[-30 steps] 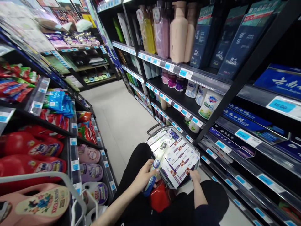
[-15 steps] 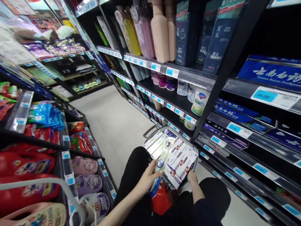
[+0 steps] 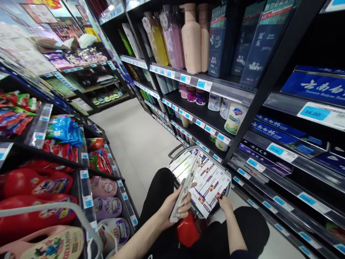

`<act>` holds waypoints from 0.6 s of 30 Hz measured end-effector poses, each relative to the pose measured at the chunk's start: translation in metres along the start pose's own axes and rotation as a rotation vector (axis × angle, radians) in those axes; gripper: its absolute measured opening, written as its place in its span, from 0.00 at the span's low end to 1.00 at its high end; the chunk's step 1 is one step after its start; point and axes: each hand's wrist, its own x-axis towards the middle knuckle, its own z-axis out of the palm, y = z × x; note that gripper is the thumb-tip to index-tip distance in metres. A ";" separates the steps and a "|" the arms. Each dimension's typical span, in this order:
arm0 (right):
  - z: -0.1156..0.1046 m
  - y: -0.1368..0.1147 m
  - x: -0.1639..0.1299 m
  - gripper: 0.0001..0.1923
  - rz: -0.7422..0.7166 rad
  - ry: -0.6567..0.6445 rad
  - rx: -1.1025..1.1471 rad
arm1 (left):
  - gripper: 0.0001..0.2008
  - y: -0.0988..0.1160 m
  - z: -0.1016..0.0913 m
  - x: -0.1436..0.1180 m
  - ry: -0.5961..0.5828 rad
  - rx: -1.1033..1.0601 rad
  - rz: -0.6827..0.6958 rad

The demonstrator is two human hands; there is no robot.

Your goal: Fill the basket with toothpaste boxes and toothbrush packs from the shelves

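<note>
My left hand (image 3: 172,207) is closed around a toothbrush pack (image 3: 186,189), a slim clear-and-white blister seen nearly edge-on. The pack slants up over the dark shopping basket (image 3: 230,185). White toothpaste boxes (image 3: 214,181) with purple and red print fill the basket, lying flat in rows. The pack and my fingers hide some of them. At the basket's near right edge, my right hand (image 3: 225,205) has its fingers curled over the rim. A red object (image 3: 188,230) lies below my left hand, between my legs; its kind is unclear.
On the right stands a shelf with blue toothpaste boxes (image 3: 315,84), pump bottles (image 3: 191,39) and white tubs (image 3: 235,120). Red detergent bottles (image 3: 37,180) and bagged goods (image 3: 64,129) line the left shelf. A pale floor aisle (image 3: 126,126) runs between them.
My left hand has turned the toothbrush pack from its face to its edge. The view has shifted slightly left. My right hand stays at the basket rim.
</note>
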 end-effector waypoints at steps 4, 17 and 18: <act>-0.014 0.001 -0.022 0.15 -0.102 -0.002 0.129 | 0.21 0.007 0.009 -0.004 -0.166 -0.104 -0.104; -0.028 -0.053 -0.219 0.24 -0.356 0.129 1.085 | 0.14 -0.047 -0.012 0.030 -0.006 1.136 0.086; -0.023 -0.054 -0.216 0.24 -0.323 0.130 1.128 | 0.15 -0.053 -0.014 0.032 -0.048 1.244 0.055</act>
